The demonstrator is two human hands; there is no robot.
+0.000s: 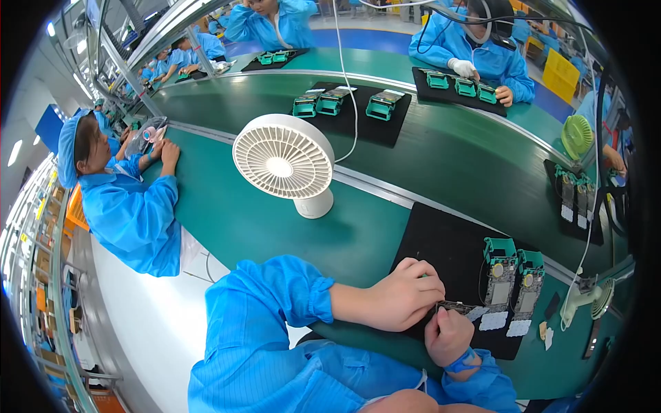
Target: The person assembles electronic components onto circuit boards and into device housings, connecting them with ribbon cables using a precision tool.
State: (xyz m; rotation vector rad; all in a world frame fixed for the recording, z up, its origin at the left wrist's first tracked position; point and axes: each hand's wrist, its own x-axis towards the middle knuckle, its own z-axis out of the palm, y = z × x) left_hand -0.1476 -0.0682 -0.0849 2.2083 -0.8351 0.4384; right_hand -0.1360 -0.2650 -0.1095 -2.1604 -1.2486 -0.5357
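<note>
Pinching what looks like a dark circuit board [457,307] (partly hidden), the right hand [450,335] and left hand [407,294] meet — both narrowed on it — above the black mat [435,234]. Two green-framed boards [500,283] lie alongside; beyond stands a white desk fan [282,162].

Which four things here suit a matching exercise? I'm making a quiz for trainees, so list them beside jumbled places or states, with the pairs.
Things:
1. White fan
2. Black mat nearest the wearer
3. Wearer's right hand
4. White glove

Places or states:
A. Beneath boards
B. Worn by a co-worker
C. Blue band at its wrist
D. Standing on the green table

Pairs: 1-D, 2-A, 3-C, 4-B
</note>
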